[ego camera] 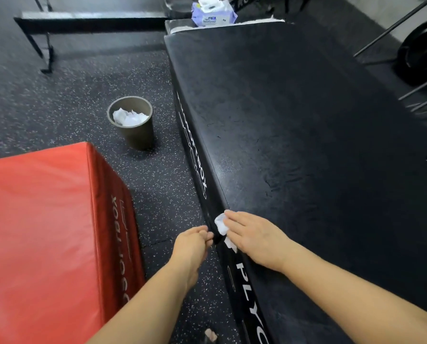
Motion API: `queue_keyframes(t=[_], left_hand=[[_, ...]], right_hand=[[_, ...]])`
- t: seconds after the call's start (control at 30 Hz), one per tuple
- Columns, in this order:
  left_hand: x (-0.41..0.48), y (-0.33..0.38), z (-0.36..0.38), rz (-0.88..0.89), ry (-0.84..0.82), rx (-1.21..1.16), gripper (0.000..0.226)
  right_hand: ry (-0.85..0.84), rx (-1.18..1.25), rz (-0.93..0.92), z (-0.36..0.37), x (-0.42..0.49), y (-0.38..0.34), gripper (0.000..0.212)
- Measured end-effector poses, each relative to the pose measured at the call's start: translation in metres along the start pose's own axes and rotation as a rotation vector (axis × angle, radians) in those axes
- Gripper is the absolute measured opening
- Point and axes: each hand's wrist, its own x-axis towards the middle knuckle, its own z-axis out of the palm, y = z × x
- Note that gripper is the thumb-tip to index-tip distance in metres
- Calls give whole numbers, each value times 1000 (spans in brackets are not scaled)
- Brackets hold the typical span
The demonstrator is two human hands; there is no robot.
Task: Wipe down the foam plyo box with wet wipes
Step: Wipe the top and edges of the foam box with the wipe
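Black foam plyo box (307, 145) sits on speckled floor (157, 184); flat right hand (254, 238) presses crumpled white wet wipe (220, 223) onto its top edge, mid-wipe; left hand (191, 244) curls alongside, hold unclear; next, probably sweep along that edge.

One black box (307, 145), one red box (46, 232), one bin (136, 136), one wipes pack (213, 18).

The black plyo box (307, 145) wears a matt, grainy, leather-like vinyl, creased in places, with flat white print along its side. The red box (38, 232) is smooth vinyl with a soft sheen. The floor (71, 95) is rough, speckled rubber. The wet wipe (221, 223) looks like soft white cloth, crumpled. The bin (138, 135) looks matt, perhaps plastic, and the wipes pack (213, 14) is glossy plastic film.
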Motion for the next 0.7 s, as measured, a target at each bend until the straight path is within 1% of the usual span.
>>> queue_keyframes(t=[0.03, 0.07, 0.13, 0.2, 0.23, 0.3, 0.53, 0.6, 0.7], left_hand=[[2, 3, 1, 1, -2, 0, 24], [4, 6, 1, 2, -2, 0, 24], [9, 15, 2, 7, 1, -1, 25], [16, 25, 2, 14, 6, 4, 25], [20, 30, 2, 17, 8, 3, 26], [29, 42, 3, 24, 11, -5, 27], [69, 99, 8, 70, -36, -15, 27], [80, 117, 7, 71, -50, -32, 26], [97, 138, 1, 73, -55, -16, 25]], right_hand=[[-30, -26, -7, 0, 7, 6, 6], [-82, -52, 8, -1, 15, 13, 9], [-164, -129, 32, -2, 33, 26, 21], [-237, -142, 26, 4, 52, 40, 38], [-257, -126, 17, 7, 61, 48, 42], [-283, -95, 9, 9, 79, 63, 44], [-287, 28, 91, 9, 141, 109, 44], [-275, 9, 122, 7, 165, 124, 44], [-250, -92, 138, 6, 198, 142, 40]])
